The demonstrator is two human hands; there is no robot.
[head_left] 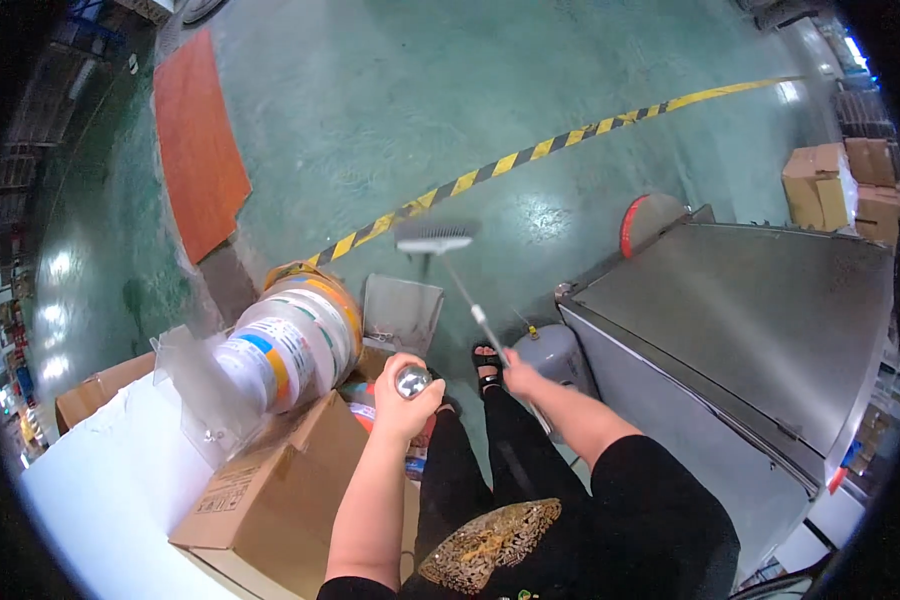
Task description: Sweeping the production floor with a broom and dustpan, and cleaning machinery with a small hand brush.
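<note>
My right hand (519, 374) is closed round the pale pole of a broom (460, 282). Its wide white head with dark bristles, blurred by motion, is over the green floor near the striped tape. My left hand (402, 405) wraps round something with a shiny rounded metal end (413, 380), like the top of a handle; the rest is hidden beneath the hand. Beyond that hand lies a grey flat pan (402, 312), which looks like a dustpan. Whether the metal end joins it, I cannot tell.
White rolls (280, 355) lie on the left by a cardboard box (270, 490). At right stand a large metal cabinet (740, 320) and a grey rounded tank (553, 355). Yellow-black tape (530, 153) crosses the floor; an orange sheet (198, 150) lies far left.
</note>
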